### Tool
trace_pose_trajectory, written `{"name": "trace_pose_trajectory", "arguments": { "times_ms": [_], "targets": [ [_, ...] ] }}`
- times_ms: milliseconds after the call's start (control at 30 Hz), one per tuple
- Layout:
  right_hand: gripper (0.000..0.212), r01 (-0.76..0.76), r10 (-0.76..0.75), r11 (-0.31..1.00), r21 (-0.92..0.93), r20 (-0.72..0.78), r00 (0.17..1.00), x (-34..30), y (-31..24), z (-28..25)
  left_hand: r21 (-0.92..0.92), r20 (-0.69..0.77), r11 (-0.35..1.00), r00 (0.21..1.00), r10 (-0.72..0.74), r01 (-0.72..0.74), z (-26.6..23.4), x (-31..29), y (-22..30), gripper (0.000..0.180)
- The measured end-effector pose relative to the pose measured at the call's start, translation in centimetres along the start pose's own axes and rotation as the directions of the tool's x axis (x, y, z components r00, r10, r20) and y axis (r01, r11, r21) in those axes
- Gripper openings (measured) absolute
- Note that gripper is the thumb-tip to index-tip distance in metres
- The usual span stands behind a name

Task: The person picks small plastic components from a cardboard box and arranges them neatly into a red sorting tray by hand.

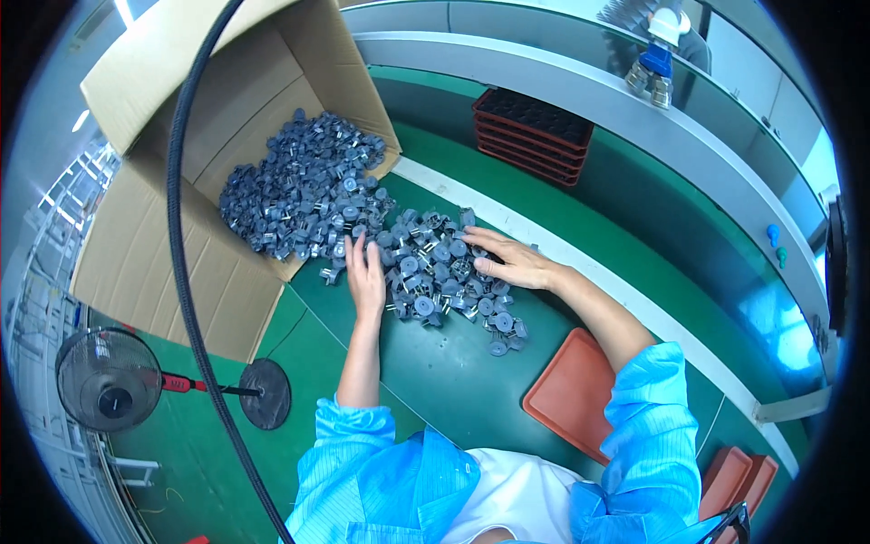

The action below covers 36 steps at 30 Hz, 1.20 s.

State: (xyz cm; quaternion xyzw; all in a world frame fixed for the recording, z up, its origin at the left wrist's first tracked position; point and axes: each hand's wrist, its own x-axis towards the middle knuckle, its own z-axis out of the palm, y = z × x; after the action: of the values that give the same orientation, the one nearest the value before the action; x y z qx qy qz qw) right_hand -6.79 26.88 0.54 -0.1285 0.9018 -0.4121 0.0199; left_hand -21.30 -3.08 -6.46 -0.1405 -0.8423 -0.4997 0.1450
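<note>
Parts (441, 271) lie heaped between both hands (366, 285) (526, 266).

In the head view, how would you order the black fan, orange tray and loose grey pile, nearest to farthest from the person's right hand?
From the right hand:
1. Loose grey pile: right at the hand, mostly to its left.
2. Orange tray: below the hand in the picture, slightly right.
3. Black fan: far left.

A striped blue jacket (381, 480) overlies a white shirt (512, 494).
</note>
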Motion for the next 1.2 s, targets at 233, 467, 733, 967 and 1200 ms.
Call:
{"name": "trace_pose_trajectory", "arguments": {
  "times_ms": [233,467,733,967,1200],
  "targets": [
    [0.109,-0.025,-0.018,0.925,-0.378,-0.11,0.994,-1.2,-6.8,0.9,0.311,-0.245,0.942,0.946,0.211,-0.129,-2.9,-3.5,2.8,0.048],
    [0.104,0.002,0.05,0.81,-0.587,0.072,0.996,1.7,-8.4,5.0,0.223,0.048,0.975,0.998,-0.03,0.019,-2.7,-3.0,-0.2,0.063],
    [0.094,0.02,0.002,0.842,-0.539,0.041,0.999,-0.5,-7.2,4.6,-0.027,0.34,0.944,0.884,0.319,-0.33,-4.0,-8.9,5.3,0.1],
    [0.085,-0.063,0.099,0.807,-0.587,0.029,0.995,0.6,-8.6,4.3,-0.088,0.306,0.916,0.865,0.398,-0.39,-1.6,-8.6,7.3,0.074],
    [0.071,-0.063,-0.011,0.875,-0.481,-0.151,0.989,1.2,-7.0,6.5,-0.137,0.227,0.911,0.883,0.41,-0.388,-1.3,-8.9,6.6,0.068]
  ]
}}
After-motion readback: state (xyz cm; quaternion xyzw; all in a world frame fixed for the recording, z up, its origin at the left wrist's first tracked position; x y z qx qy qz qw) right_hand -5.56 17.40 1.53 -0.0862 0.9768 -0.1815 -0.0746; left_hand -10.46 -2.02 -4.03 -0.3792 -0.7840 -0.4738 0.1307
